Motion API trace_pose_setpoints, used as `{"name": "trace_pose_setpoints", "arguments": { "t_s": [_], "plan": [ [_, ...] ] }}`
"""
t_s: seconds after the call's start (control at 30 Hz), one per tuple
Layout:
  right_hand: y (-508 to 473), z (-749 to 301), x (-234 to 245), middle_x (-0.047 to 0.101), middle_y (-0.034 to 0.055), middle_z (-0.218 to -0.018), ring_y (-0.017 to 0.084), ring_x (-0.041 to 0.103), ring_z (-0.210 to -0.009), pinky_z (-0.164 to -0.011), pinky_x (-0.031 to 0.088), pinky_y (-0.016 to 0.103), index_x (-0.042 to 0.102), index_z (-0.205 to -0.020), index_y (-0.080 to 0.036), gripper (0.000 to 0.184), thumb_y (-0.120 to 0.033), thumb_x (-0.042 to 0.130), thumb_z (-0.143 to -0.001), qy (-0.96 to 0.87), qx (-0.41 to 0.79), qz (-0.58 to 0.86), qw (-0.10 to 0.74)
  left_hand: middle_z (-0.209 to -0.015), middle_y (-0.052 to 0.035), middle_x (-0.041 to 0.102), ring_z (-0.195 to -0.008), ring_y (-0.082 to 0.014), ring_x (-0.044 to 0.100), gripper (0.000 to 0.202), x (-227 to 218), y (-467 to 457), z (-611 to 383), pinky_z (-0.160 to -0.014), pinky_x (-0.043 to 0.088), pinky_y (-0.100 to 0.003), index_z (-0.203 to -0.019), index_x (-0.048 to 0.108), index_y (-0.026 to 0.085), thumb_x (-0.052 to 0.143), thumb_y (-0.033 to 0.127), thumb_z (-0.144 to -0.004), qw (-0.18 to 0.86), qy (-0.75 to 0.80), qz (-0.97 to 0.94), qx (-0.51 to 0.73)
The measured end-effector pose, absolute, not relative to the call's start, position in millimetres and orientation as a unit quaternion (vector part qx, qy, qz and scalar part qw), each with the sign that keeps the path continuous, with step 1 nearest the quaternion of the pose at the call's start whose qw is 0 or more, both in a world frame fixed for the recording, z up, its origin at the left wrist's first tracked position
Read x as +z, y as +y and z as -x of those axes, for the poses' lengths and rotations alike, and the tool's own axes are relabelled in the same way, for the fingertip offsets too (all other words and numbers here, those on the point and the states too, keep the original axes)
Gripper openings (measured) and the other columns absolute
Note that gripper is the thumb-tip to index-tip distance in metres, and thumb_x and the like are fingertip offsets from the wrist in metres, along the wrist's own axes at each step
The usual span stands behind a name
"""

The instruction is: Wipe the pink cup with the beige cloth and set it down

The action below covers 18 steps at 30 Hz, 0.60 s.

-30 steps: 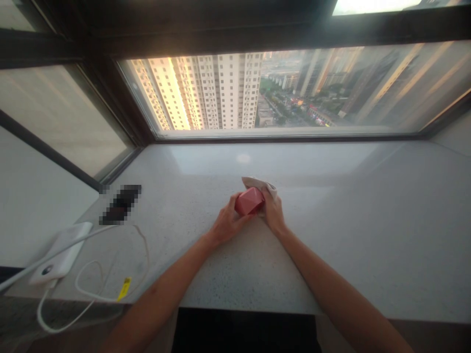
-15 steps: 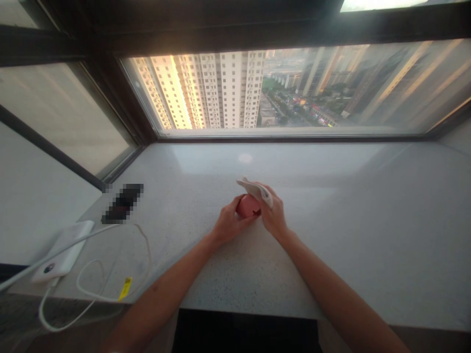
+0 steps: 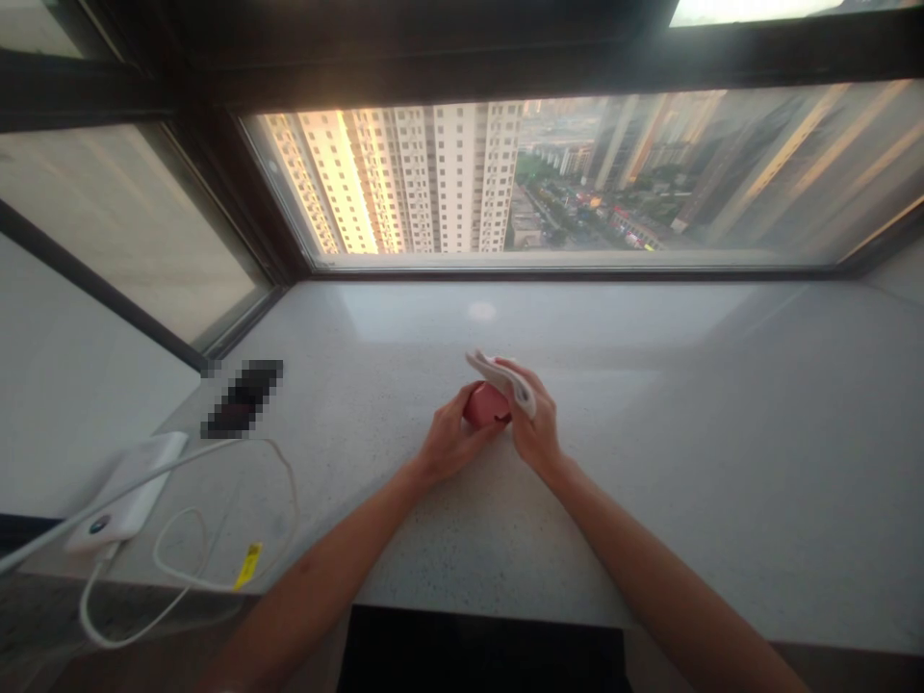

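A small red object [image 3: 486, 405] with a smooth, pinkish face sits in my left hand [image 3: 454, 441], whose fingers curl around its near side. My right hand [image 3: 534, 427] pinches a folded white cloth [image 3: 503, 381] and presses it against the object's upper right side. Both hands hover close together above the speckled stone sill [image 3: 650, 462]. The cloth and fingers hide much of the object, so its exact shape cannot be told.
A pixelated dark phone [image 3: 243, 398] lies on the sill at left, near a white power bank [image 3: 126, 491] with a white cable [image 3: 189, 568] and yellow tag [image 3: 247, 566]. A large window [image 3: 549, 183] backs the sill, and the sill's front edge runs below my arms.
The red object has turned, its angular faceted side giving way to a smoother face. The cloth has shifted onto its upper right side. My view has tilted slightly.
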State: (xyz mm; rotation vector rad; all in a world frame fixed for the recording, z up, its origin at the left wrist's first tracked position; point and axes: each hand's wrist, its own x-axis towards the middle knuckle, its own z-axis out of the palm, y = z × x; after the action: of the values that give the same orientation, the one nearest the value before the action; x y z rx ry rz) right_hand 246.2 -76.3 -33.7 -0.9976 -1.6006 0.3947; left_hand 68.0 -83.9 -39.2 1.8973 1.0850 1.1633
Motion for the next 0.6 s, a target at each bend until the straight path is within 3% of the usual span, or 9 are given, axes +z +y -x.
{"name": "trace_pose_setpoints", "arguments": {
  "t_s": [0.07,0.13,0.2,0.27,0.37,0.4,0.47,0.53,0.6],
  "plan": [
    [-70,-247,-41,0.084,0.0134,-0.109,0.032,0.078,-0.107,-0.096,0.063,0.050,0.080,-0.120,-0.018,0.058,-0.058,0.039,-0.110,-0.570,0.256,0.503,0.596,-0.127,-0.0117,0.076,-0.111,-0.0266,0.073,0.060,-33,-86,-69,-0.100,0.057,-0.038,-0.140,0.060,0.019,0.080,0.048,-0.092,0.327,0.410,-0.724,0.448],
    [-71,-245,-42,0.084,0.0128,-0.102,0.031,0.079,-0.100,-0.091,0.064,0.048,0.080,-0.117,-0.017,0.059,-0.059,0.039,-0.110,-0.540,0.274,0.526,0.597,-0.127,-0.0113,0.076,-0.110,-0.0261,0.073,0.061,-32,-86,-68,-0.100,0.056,-0.038,-0.142,0.059,0.020,0.080,0.050,-0.092,0.330,0.405,-0.723,0.453],
    [-79,-241,-36,0.081,0.0130,-0.127,0.034,0.074,-0.122,-0.107,0.058,0.054,0.077,-0.129,-0.022,0.049,-0.052,0.045,-0.110,-0.616,0.201,0.480,0.591,-0.121,-0.0105,0.077,-0.103,-0.0254,0.072,0.060,-37,-84,-66,-0.094,0.057,-0.037,-0.139,0.060,0.018,0.079,0.050,-0.092,0.337,0.400,-0.721,0.455],
    [-89,-238,-30,0.070,0.0080,-0.150,0.034,0.060,-0.146,-0.126,0.041,0.060,0.070,-0.145,-0.030,0.045,-0.045,0.051,-0.107,-0.735,0.101,0.389,0.546,-0.110,-0.0104,0.078,-0.094,-0.0254,0.071,0.050,-45,-82,-64,-0.085,0.057,-0.036,-0.127,0.066,0.013,0.076,0.048,-0.093,0.344,0.392,-0.722,0.454],
    [-92,-238,-29,0.067,0.0043,-0.155,0.036,0.053,-0.152,-0.132,0.028,0.065,0.065,-0.152,-0.036,0.050,-0.044,0.056,-0.103,-0.813,0.039,0.319,0.486,-0.101,-0.0110,0.078,-0.087,-0.0259,0.070,0.041,-52,-79,-64,-0.079,0.056,-0.036,-0.110,0.070,0.012,0.073,0.048,-0.091,0.348,0.387,-0.724,0.454],
    [-89,-239,-32,0.068,0.0053,-0.154,0.036,0.055,-0.150,-0.131,0.030,0.064,0.066,-0.150,-0.034,0.049,-0.046,0.056,-0.104,-0.795,0.056,0.334,0.504,-0.106,-0.0111,0.078,-0.090,-0.0264,0.070,0.044,-51,-79,-64,-0.083,0.056,-0.037,-0.114,0.070,0.012,0.074,0.049,-0.091,0.348,0.390,-0.721,0.455],
    [-78,-243,-41,0.075,0.0103,-0.142,0.036,0.066,-0.137,-0.121,0.046,0.060,0.074,-0.139,-0.027,0.048,-0.054,0.051,-0.107,-0.695,0.141,0.412,0.572,-0.118,-0.0108,0.078,-0.101,-0.0269,0.071,0.055,-45,-81,-67,-0.092,0.056,-0.038,-0.131,0.065,0.016,0.078,0.050,-0.090,0.347,0.398,-0.716,0.457],
    [-68,-247,-48,0.083,0.0145,-0.114,0.035,0.077,-0.112,-0.099,0.060,0.054,0.081,-0.121,-0.019,0.060,-0.066,0.046,-0.107,-0.562,0.263,0.500,0.604,-0.126,-0.0103,0.076,-0.108,-0.0263,0.071,0.062,-38,-84,-68,-0.097,0.054,-0.037,-0.141,0.060,0.019,0.080,0.051,-0.091,0.348,0.407,-0.712,0.455],
    [-66,-249,-49,0.084,0.0141,-0.098,0.034,0.078,-0.099,-0.088,0.064,0.049,0.082,-0.113,-0.016,0.067,-0.072,0.045,-0.105,-0.501,0.323,0.535,0.599,-0.125,-0.0102,0.076,-0.108,-0.0256,0.071,0.063,-35,-85,-69,-0.097,0.054,-0.036,-0.141,0.060,0.019,0.081,0.052,-0.091,0.348,0.412,-0.710,0.453]
  ]
}}
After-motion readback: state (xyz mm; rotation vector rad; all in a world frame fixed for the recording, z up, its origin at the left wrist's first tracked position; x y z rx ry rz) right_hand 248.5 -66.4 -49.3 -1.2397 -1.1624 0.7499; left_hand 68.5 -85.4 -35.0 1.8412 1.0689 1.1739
